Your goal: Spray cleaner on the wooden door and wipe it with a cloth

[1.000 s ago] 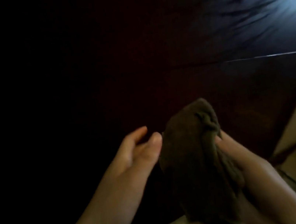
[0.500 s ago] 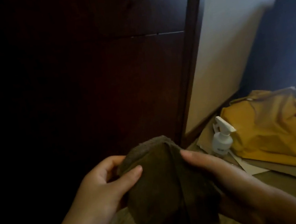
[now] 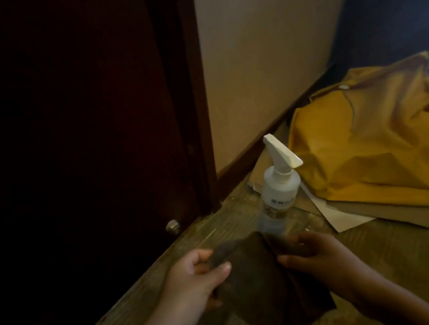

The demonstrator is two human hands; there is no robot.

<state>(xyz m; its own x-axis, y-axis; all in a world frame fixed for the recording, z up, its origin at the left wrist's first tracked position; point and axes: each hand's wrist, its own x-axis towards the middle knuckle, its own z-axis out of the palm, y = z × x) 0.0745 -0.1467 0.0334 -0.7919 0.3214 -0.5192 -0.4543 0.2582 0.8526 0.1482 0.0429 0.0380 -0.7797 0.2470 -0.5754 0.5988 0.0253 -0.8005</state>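
Observation:
A dark brown cloth (image 3: 266,286) hangs folded between both hands, low over the wooden floor. My left hand (image 3: 195,277) pinches its left edge and my right hand (image 3: 315,256) grips its right edge. Just beyond the cloth a white spray bottle (image 3: 279,191) stands upright on the floor, its nozzle pointing left and up. The dark wooden door (image 3: 66,157) fills the left half of the view, very dim, with its frame edge (image 3: 199,108) beside the pale wall.
A yellow garment (image 3: 373,142) lies crumpled on flat cardboard sheets (image 3: 356,213) to the right of the bottle. A small metal door stop (image 3: 172,227) sits at the door's foot. The beige wall (image 3: 261,56) and its dark skirting run behind.
The view has dropped and swung right, from the door panel to the floor. Both hands have lowered with the cloth toward the spray bottle, which looks nearer now.

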